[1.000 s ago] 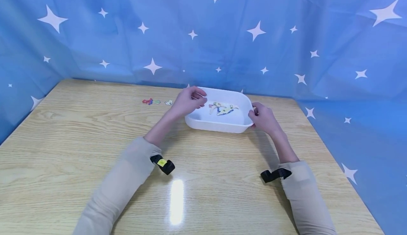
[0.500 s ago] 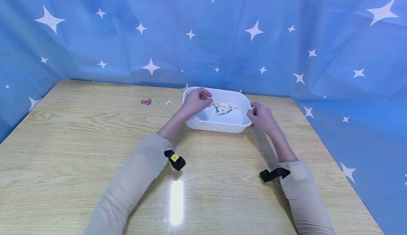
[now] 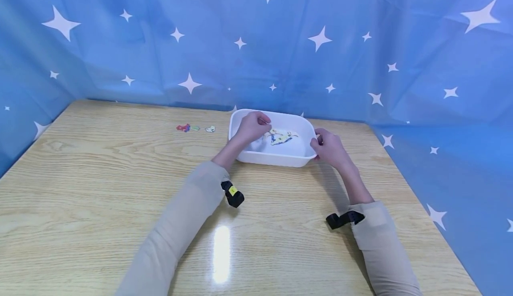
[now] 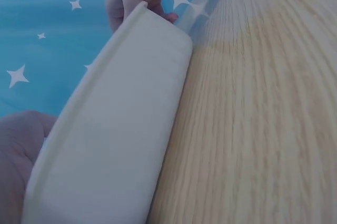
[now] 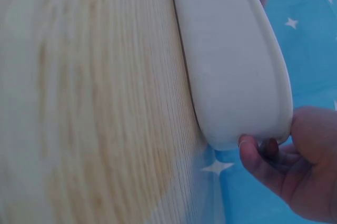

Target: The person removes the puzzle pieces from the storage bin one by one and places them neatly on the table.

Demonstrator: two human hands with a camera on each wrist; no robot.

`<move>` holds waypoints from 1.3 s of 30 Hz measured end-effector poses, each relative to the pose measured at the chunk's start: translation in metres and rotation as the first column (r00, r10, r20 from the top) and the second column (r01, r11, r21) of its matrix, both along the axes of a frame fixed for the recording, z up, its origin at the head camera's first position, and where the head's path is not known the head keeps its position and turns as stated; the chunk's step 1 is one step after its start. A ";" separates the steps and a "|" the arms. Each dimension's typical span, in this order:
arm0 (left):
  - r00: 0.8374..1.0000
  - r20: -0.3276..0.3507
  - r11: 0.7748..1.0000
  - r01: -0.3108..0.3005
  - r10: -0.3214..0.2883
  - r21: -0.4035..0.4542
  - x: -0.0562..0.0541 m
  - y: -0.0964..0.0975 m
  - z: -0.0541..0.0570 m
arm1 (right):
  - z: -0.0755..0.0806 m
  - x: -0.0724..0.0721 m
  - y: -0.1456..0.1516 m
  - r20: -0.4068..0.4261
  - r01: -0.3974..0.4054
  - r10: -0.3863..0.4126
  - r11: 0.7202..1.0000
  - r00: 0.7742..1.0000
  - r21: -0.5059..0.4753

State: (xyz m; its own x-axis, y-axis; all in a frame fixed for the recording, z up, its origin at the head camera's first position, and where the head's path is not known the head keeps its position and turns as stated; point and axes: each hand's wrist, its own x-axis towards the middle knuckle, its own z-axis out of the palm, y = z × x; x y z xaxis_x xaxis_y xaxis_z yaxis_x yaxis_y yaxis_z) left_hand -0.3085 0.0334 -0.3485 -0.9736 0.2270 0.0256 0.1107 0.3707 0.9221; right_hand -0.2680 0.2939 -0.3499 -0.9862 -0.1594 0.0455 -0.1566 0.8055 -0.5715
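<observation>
The left hand (image 3: 253, 127) slid farther into the white tub (image 3: 276, 159), close beside the colorful bits (image 3: 282, 139) inside. Its fingers were bent narrow; I couldn't tell if they held anything. The right hand (image 3: 331, 148) pinched the tub's right end.

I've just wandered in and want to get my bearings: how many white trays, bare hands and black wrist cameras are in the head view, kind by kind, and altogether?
White tray: 1
Left hand and right hand: 2
Left wrist camera and right wrist camera: 2
Total: 5
</observation>
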 end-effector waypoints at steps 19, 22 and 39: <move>0.944 -0.053 0.902 0.292 -0.325 -0.320 -0.018 0.013 -0.009 | 0.001 0.001 -0.001 -0.005 -0.002 0.001 1.000 1.000 -0.015; 0.946 -0.043 0.894 0.287 -0.321 -0.344 -0.016 0.013 -0.009 | 0.000 0.001 -0.001 -0.010 0.000 0.000 1.000 1.000 -0.010; 0.974 -0.003 0.920 0.213 -0.227 -0.328 -0.010 0.009 -0.009 | -0.001 -0.001 0.001 -0.020 -0.014 0.013 1.000 1.000 -0.017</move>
State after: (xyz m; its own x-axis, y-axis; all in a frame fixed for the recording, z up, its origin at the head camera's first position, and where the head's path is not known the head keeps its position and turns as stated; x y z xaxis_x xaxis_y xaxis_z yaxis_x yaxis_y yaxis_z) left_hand -0.3184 0.0425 -0.3576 -0.8979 0.4377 -0.0473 0.2581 0.6103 0.7490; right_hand -0.2688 0.2945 -0.3509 -0.9828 -0.1717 0.0675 -0.1786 0.7934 -0.5819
